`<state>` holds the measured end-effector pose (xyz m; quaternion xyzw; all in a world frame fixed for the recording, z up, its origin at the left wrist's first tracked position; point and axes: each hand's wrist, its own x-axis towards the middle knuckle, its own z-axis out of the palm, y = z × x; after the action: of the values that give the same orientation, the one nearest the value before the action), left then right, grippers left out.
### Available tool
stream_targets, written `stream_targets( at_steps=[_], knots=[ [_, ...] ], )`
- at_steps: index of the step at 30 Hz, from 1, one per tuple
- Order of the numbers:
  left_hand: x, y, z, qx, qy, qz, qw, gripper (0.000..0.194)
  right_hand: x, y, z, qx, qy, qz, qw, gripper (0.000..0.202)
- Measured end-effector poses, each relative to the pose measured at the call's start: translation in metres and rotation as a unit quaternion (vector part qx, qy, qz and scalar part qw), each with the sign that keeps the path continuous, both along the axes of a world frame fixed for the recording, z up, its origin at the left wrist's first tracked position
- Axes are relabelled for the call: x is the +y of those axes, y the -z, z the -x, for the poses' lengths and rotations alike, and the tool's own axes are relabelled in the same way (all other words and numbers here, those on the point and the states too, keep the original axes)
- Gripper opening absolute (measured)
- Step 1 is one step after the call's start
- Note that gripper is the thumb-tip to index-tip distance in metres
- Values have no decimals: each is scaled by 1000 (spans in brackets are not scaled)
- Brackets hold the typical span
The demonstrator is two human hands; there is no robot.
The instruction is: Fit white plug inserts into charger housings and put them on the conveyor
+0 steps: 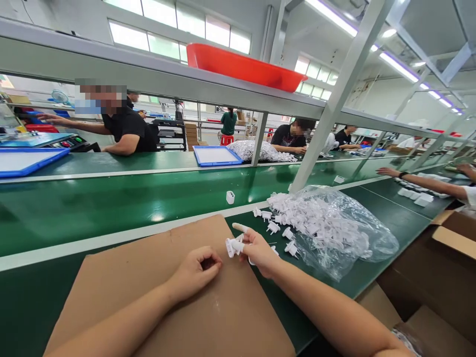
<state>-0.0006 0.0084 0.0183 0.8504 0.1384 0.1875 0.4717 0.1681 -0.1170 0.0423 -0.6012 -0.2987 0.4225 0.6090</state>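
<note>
My right hand [262,255] is closed on a small white plastic plug part [231,247], held out in front of the fingers. White finger covers sit on some of its fingertips, and the index finger points forward. My left hand [195,271] rests over the brown cardboard sheet [156,263], its fingers curled toward the thumb around a hollow where I see no object. Beside my right hand, several loose white plug parts [273,227] lie on the green bench. They spill from a clear plastic bag [375,238] heaped with the same parts [316,213].
A white piece [230,197] sits on the green conveyor belt [111,198] ahead. A slanted metal post [330,104] rises near the bag. Overhead, a red tray [241,69] stands on the shelf. At right are a co-worker's arm [424,182] and an open cardboard box [453,243].
</note>
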Motion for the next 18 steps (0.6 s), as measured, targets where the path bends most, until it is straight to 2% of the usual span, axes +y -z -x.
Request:
stream_targets(
  at_steps=[3,7,11,15,18],
  knots=[
    [0,0,0,-6,3,-1,1000,20,2,-16,-3,44,-13,40,998,81],
    [-2,0,0,-10,4,19,1000,18,7,-34,-11,-17,-8,48,999,44],
    [-2,4,-1,-22,2,30,999,14,14,-46,-23,17,10,11,1000,29],
    [-1,6,-3,-26,0,25,999,13,19,-42,-20,69,-5,17,997,25],
    [-1,5,-2,-24,9,27,999,12,25,-32,-13,54,24,43,997,29]
  ],
)
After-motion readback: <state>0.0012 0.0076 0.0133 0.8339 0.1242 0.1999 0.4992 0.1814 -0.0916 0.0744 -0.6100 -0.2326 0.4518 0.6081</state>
